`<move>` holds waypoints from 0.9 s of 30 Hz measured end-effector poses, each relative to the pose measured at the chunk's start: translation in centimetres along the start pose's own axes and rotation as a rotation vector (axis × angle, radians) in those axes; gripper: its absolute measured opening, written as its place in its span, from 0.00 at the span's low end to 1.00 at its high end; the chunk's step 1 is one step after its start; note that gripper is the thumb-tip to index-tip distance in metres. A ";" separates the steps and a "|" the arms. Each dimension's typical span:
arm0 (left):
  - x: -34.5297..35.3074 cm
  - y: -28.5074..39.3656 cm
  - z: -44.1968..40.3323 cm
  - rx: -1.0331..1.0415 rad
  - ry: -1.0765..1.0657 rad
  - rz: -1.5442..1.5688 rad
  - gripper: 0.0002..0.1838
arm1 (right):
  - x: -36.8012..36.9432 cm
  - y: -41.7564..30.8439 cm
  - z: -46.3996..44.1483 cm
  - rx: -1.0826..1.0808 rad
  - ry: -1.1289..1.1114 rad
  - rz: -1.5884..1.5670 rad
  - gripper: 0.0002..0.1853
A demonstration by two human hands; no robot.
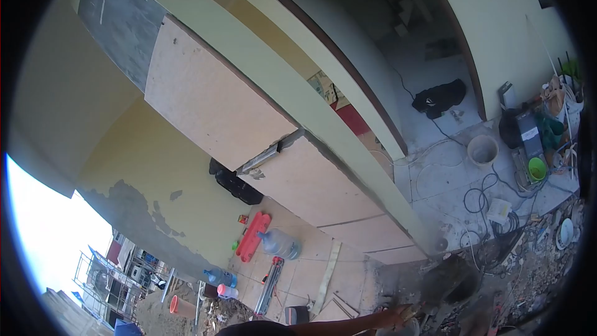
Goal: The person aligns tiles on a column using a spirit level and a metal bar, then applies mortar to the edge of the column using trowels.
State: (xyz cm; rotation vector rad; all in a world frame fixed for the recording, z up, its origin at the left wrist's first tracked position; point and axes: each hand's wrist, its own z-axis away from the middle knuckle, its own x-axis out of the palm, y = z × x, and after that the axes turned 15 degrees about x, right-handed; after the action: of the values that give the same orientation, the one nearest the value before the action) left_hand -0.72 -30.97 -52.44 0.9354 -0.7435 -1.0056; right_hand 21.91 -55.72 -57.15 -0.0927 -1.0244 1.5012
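Note:
A bare forearm with a black sleeve comes in along the bottom edge, and it looks like my left arm. At its end, my left hand (399, 316) is low in the view, above the dark, rubble-strewn ground. Its fingers are too small and blurred to make out, and so is anything in them. Near it are thin strips (343, 307) on the tiled floor and a dark, blurred container (457, 278). My right hand is not in view.
Large pink tiles (217, 99) face a slanting column. Below it lie a water jug (279, 244), a red case (254, 237) and a tile cutter (268, 288). Right, a bucket (482, 150), looped cables (476, 200) and debris (535, 274) lie near a doorway.

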 end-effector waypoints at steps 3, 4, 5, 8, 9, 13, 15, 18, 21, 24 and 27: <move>-0.4 4.3 1.0 -0.153 -0.051 -0.130 0.40 | 1.4 -3.4 2.1 -0.077 0.009 -0.086 0.19; -0.3 4.2 1.6 -0.001 -0.039 -0.228 0.41 | 2.8 -5.2 2.9 -0.102 0.011 -0.131 0.19; 0.0 6.3 2.4 0.026 -0.031 -0.204 0.39 | 3.9 -6.7 3.7 -0.064 0.031 -0.159 0.18; 2.1 14.4 4.3 0.206 0.010 -0.254 0.20 | 9.2 -13.4 7.9 -0.057 0.042 -0.090 0.16; 2.0 15.2 4.3 0.312 0.030 -0.312 0.20 | 11.1 -15.3 9.1 -0.087 -0.006 -0.151 0.20; 2.9 19.8 4.9 0.619 0.134 -0.408 0.16 | 18.7 -22.7 16.1 -0.176 -0.027 -0.133 0.15; 2.5 21.2 5.6 0.654 0.119 -0.435 0.18 | 21.2 -24.1 19.5 -0.169 -0.043 -0.069 0.15; 1.8 23.3 6.5 0.700 0.192 -0.495 0.21 | 24.4 -24.6 22.7 -0.177 -0.124 -0.090 0.15; 0.5 25.7 7.9 0.730 0.254 -0.605 0.23 | 28.2 -24.3 25.8 -0.235 -0.087 0.036 0.14; -1.0 27.1 9.4 0.724 0.301 -0.729 0.22 | 31.2 -23.4 27.9 -0.277 -0.048 0.118 0.13; -2.9 27.6 10.3 0.796 0.322 -0.747 0.22 | 34.0 -22.5 28.9 -0.288 -0.038 0.163 0.13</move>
State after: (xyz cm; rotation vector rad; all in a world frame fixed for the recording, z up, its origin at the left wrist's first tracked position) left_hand -0.60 -24.90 -23.45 2.1194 -0.5122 -1.1568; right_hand 13.51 -46.00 -8.84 -0.3594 -1.2844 1.4963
